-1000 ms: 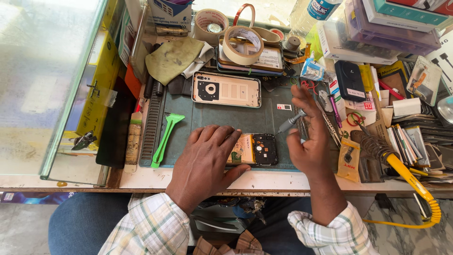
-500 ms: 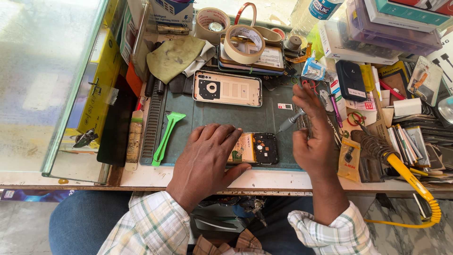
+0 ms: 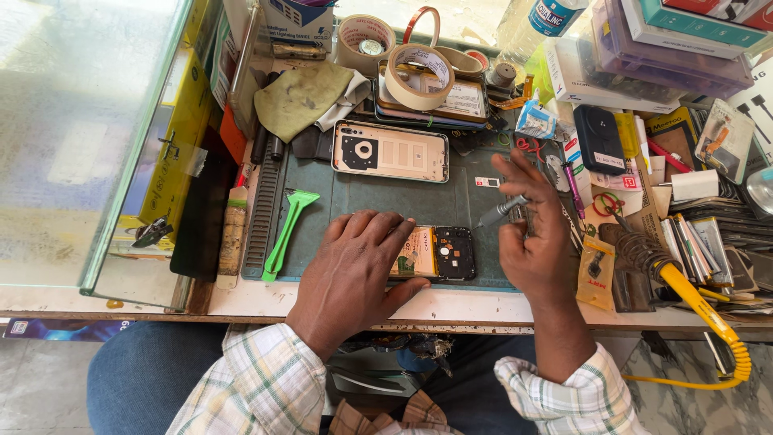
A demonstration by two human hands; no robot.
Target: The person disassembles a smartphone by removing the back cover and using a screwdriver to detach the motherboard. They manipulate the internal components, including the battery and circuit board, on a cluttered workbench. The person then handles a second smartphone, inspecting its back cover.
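Observation:
My left hand [image 3: 354,270] lies flat on an opened phone [image 3: 439,252] at the near edge of a dark green work mat [image 3: 362,197], pinning it down. Only the phone's right end shows, with a yellow part and a black circuit area. My right hand [image 3: 535,234] holds a small grey screwdriver [image 3: 501,211], its tip pointing left and down toward the phone's right end, just above the mat. A detached phone back cover [image 3: 390,151] with a camera cut-out lies farther back on the mat.
A green plastic pry tool [image 3: 287,230] lies on the mat's left. Tape rolls [image 3: 419,76], a green cloth [image 3: 302,97], boxes and small parts crowd the back and right. A soldering iron with yellow cord [image 3: 684,290] sits right. A glass panel [image 3: 80,137] stands left.
My right hand has shifted slightly with the screwdriver, its fingers spreading a little. The left hand stays on the phone.

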